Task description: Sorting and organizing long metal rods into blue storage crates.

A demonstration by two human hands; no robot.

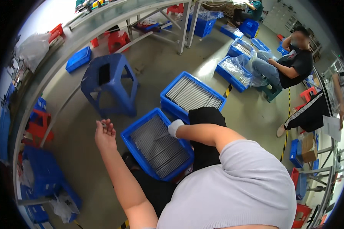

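Nearest, a blue crate (pixel 142 121) is sitting between the legs, dark slim rods (pixel 156 147) are lying in rows inside it, and the white-gloved right hand (pixel 175 128) is showing at its right rim, grip hidden. Leftward, the bare left hand (pixel 105 131) is curling its fingers halfway, contents of the grip unclear. Beyond, a second blue crate (pixel 172 108) is holding pale rods (pixel 195 93), a blue stool (pixel 116 72) is bearing a dark flat object (pixel 104 74), and a person (pixel 296 65) is sitting farther off.

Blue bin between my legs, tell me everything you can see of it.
The blue bin is rectangular, open-topped and looks plastic. It lies slantwise between your legs, holding many thin, dark grey rod-like pieces side by side. Your white-gloved right hand is at its upper right rim; contact is unclear.
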